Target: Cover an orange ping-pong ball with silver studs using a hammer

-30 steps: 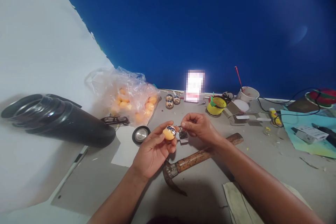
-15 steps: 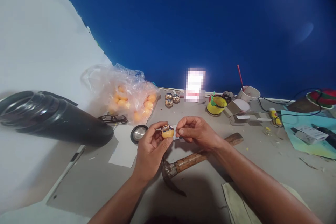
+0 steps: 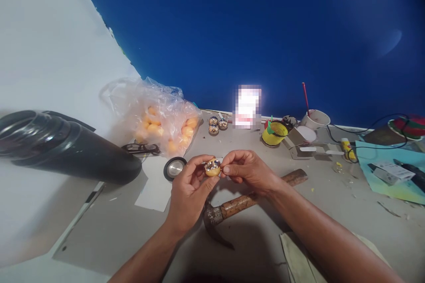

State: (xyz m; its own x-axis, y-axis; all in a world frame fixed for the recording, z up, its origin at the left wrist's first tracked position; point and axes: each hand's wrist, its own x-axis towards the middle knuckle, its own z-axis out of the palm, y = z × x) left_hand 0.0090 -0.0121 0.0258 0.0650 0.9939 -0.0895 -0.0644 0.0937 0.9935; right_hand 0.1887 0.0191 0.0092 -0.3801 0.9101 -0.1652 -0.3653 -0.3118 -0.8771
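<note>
My left hand grips a small orange ball between thumb and fingers. Shiny metallic pieces cover the ball's upper side, while its lower side shows bare orange. My right hand is pinched at the ball's right edge, fingertips up against it; whatever is in the pinch is too small to make out. Beneath both hands a claw hammer with a worn wooden handle lies on the table. Farther back sit three small balls covered in shiny pieces. A clear plastic bag at the left holds several orange balls.
On the left are a large dark bottle, glasses, a round black-rimmed lid and white paper. Rightward stand a yellow pot, a white cup, a glue bottle and a blue-green sheet.
The ball has been turned a little, so more shiny pieces face me. My right fingertips have moved left, closer against the ball. My left hand keeps its hold.
</note>
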